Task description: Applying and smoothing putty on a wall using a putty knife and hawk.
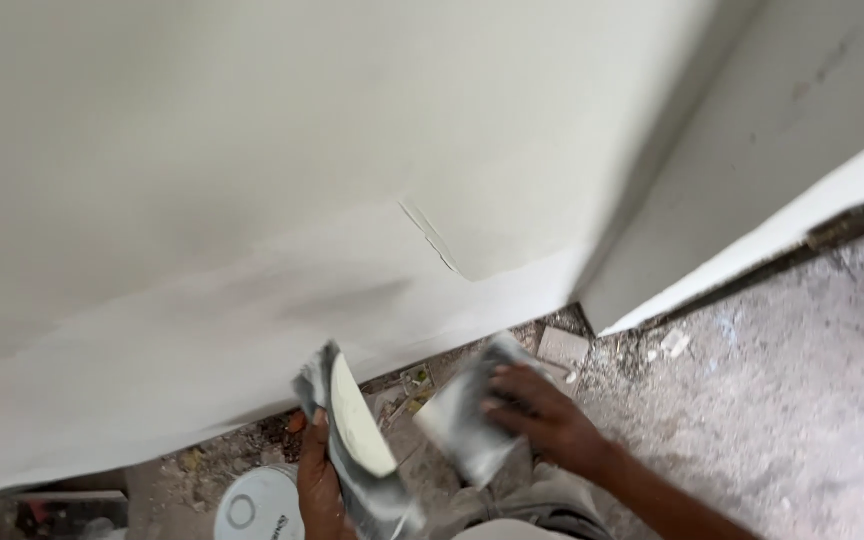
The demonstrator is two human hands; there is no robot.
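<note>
Head view, looking down along a plastered white wall (252, 180) toward a rough, dusty floor (782, 400). The left hand (318, 480) grips a broad putty blade (352, 425) from below; the blade rises out of the fist and tilts up and to the left, its pale upper face carrying a smear of white filler, its grey edges blurred. The fingers of this hand are curled together around the lower part of the blade, with one fingertip (297, 422) showing at its left edge, so the tool stands above and in front of the knuckles. The right hand (542, 415) lies on top of a second, flat blade (467, 410), which extends to the left and downward from beneath the palm; the fingers (507, 385) are spread slightly and pressed on its upper face, the thumb hidden, so the grip underneath cannot be told. The two blades are near each other but apart, both held low in front of the wall's bottom edge. A curved scratch (432, 240) marks the plaster above them. A white bucket lid (257, 505) lies on the floor beside the left hand, and a white door frame (752, 240) meets the wall at the right.
</note>
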